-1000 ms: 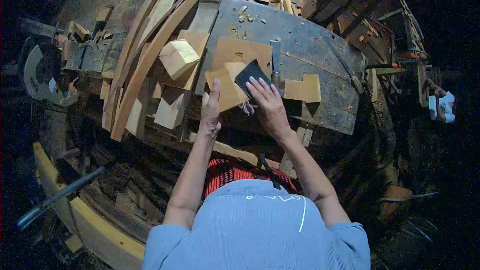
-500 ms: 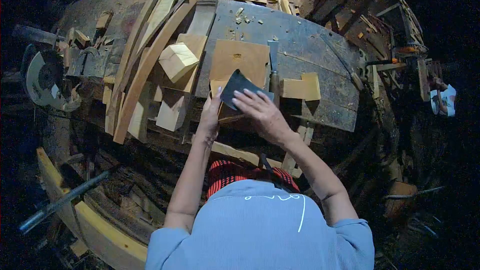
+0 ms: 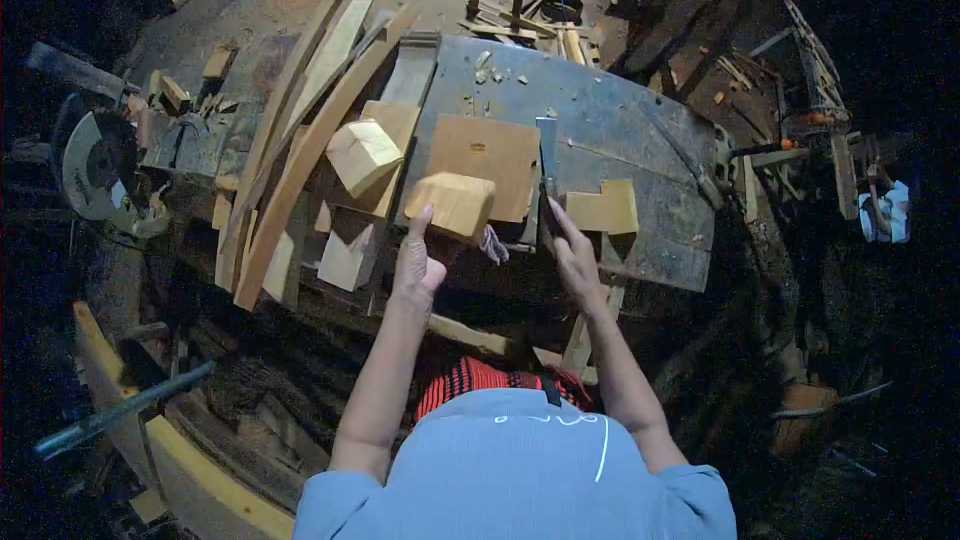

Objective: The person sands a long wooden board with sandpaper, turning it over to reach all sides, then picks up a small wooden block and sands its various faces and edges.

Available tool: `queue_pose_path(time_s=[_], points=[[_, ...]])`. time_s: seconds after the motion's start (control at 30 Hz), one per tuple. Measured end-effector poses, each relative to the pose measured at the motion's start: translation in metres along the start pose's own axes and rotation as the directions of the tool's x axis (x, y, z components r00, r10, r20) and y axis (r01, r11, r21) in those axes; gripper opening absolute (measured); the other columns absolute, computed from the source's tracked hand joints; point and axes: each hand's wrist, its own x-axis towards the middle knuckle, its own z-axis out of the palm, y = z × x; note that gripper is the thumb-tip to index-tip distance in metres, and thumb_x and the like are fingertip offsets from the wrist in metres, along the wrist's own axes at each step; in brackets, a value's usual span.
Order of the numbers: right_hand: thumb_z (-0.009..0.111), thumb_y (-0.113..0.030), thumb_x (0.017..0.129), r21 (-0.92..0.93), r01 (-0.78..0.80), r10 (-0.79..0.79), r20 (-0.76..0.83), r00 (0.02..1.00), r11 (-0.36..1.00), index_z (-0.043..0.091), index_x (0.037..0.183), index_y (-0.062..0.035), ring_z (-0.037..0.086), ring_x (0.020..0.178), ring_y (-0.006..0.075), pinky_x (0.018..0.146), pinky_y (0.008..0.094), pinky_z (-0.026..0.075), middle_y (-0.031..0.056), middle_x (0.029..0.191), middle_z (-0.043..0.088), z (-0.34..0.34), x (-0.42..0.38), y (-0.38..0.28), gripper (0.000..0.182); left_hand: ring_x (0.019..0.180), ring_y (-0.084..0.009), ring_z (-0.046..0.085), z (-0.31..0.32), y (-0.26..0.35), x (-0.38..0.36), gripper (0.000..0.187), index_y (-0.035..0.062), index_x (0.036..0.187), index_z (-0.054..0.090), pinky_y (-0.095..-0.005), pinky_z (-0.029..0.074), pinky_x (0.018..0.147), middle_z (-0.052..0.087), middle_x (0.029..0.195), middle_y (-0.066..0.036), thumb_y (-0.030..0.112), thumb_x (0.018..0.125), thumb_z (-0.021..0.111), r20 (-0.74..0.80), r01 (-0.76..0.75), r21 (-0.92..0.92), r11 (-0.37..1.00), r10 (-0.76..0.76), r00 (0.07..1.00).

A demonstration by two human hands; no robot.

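My left hand grips a wooden block with its thumb on the near side, holding it at the front of the bench. My right hand is to the right of the block and apart from it. Its fingers hold a dark sheet of sandpaper, which shows nearly edge-on. Just beyond those fingers lies a chisel, blade pointing away. A flat brown board lies behind the block. Below the block's right end hangs a bit of pale cloth.
Cut wooden blocks and long curved strips lie on the left of the bench. An L-shaped wood piece is at the right. A circular saw blade stands far left. Another person shows far right.
My right hand has moved right, off the block, taking the sandpaper from its face. The block, covered by the sheet before, now shows, tilted in my left hand. The view has shifted slightly.
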Motion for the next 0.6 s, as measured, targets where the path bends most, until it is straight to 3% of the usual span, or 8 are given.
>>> queue_pose_path(time_s=[0.07, 0.1, 0.17, 0.23, 0.37, 0.5, 0.57, 0.6], points=[[0.037, 0.002, 0.070, -0.084, 0.061, -0.067, -0.071, 0.995, 0.995, 0.036, 0.129, -0.0073, 0.039, 0.120, 0.0231, 0.098, 0.0313, 0.031, 0.0146, 0.128, 0.042, 0.006, -0.003, -0.011, 0.060, 0.095, -0.0293, 0.053, -0.014, -0.009, 0.011, 0.057, 0.0045, 0.115, 0.044, -0.0457, 0.047, 0.084, 0.052, 0.105, -0.014, 0.024, 0.069, 0.072, -0.027, 0.188, -0.227, 0.956, -0.199, 0.980], [0.036, 0.004, 0.069, -0.171, 0.107, -0.131, -0.136, 0.982, 0.979, 0.035, 0.130, -0.0077, 0.038, 0.121, 0.0231, 0.098, 0.0317, 0.031, 0.0130, 0.130, 0.040, 0.011, -0.008, -0.016, 0.062, 0.099, -0.0263, 0.053, -0.016, -0.017, 0.013, 0.047, 0.0079, 0.111, 0.049, -0.0413, 0.044, 0.088, 0.055, 0.106, -0.011, 0.025, 0.072, 0.070, -0.006, 0.222, -0.270, 0.937, -0.233, 0.973], [0.037, 0.006, 0.070, -0.248, 0.167, -0.203, -0.126, 0.971, 0.954, 0.037, 0.129, -0.0097, 0.036, 0.122, 0.0250, 0.099, 0.0354, 0.031, 0.0103, 0.133, 0.037, 0.023, -0.013, -0.033, 0.061, 0.098, -0.0245, 0.054, -0.004, -0.023, 0.004, 0.047, 0.0080, 0.111, 0.049, -0.0404, 0.045, 0.087, 0.057, 0.104, -0.010, 0.025, 0.072, 0.070, -0.045, 0.201, -0.239, 0.950, -0.218, 0.975], [0.043, 0.005, 0.071, -0.448, 0.450, -0.488, 0.035, 0.872, 0.773, 0.040, 0.126, -0.0107, 0.037, 0.122, 0.0253, 0.099, 0.0388, 0.030, 0.0086, 0.132, 0.039, 0.032, -0.013, -0.039, 0.058, 0.096, -0.0250, 0.054, -0.003, -0.027, 0.002, 0.050, 0.0070, 0.112, 0.047, -0.0423, 0.045, 0.086, 0.055, 0.104, -0.011, 0.026, 0.072, 0.070, -0.020, 0.215, -0.224, 0.950, -0.225, 0.974], [0.048, 0.007, 0.069, -0.496, 0.508, -0.518, 0.130, 0.845, 0.704, 0.044, 0.122, -0.0080, 0.039, 0.120, 0.0277, 0.099, 0.0419, 0.029, 0.0104, 0.128, 0.043, 0.036, -0.009, -0.043, 0.055, 0.097, -0.0251, 0.054, -0.003, -0.022, -0.008, 0.052, 0.0062, 0.114, 0.046, -0.0425, 0.045, 0.085, 0.055, 0.105, -0.011, 0.027, 0.072, 0.068, 0.141, 0.346, -0.138, 0.928, -0.327, 0.935], [0.048, 0.004, 0.072, -0.535, 0.504, -0.501, 0.164, 0.850, 0.678, 0.043, 0.124, -0.0087, 0.039, 0.120, 0.0268, 0.099, 0.0424, 0.029, 0.0084, 0.128, 0.043, 0.022, 0.002, -0.042, 0.053, 0.097, -0.0266, 0.054, -0.007, -0.021, -0.018, 0.051, 0.0039, 0.114, 0.045, -0.0420, 0.045, 0.087, 0.054, 0.108, -0.014, 0.024, 0.073, 0.067, 0.152, 0.392, -0.103, 0.914, -0.375, 0.914], [0.055, -0.014, 0.076, -0.594, 0.459, -0.451, 0.174, 0.875, 0.661, 0.039, 0.127, -0.0124, 0.039, 0.119, 0.0251, 0.099, 0.0428, 0.029, 0.0057, 0.132, 0.039, 0.018, 0.009, -0.025, 0.054, 0.098, -0.0270, 0.053, -0.010, -0.024, -0.019, 0.051, 0.0041, 0.114, 0.045, -0.0430, 0.044, 0.089, 0.052, 0.109, -0.015, 0.023, 0.073, 0.067, 0.155, 0.426, -0.144, 0.893, -0.404, 0.901], [0.054, -0.012, 0.075, -0.594, 0.461, -0.455, 0.173, 0.874, 0.660, 0.039, 0.128, -0.0131, 0.039, 0.119, 0.0252, 0.099, 0.0425, 0.028, 0.0055, 0.131, 0.040, 0.018, 0.009, -0.028, 0.055, 0.098, -0.0269, 0.053, -0.010, -0.025, -0.020, 0.050, 0.0042, 0.115, 0.045, -0.0428, 0.044, 0.089, 0.052, 0.109, -0.014, 0.023, 0.074, 0.067, 0.163, 0.405, -0.150, 0.902, -0.381, 0.910]])
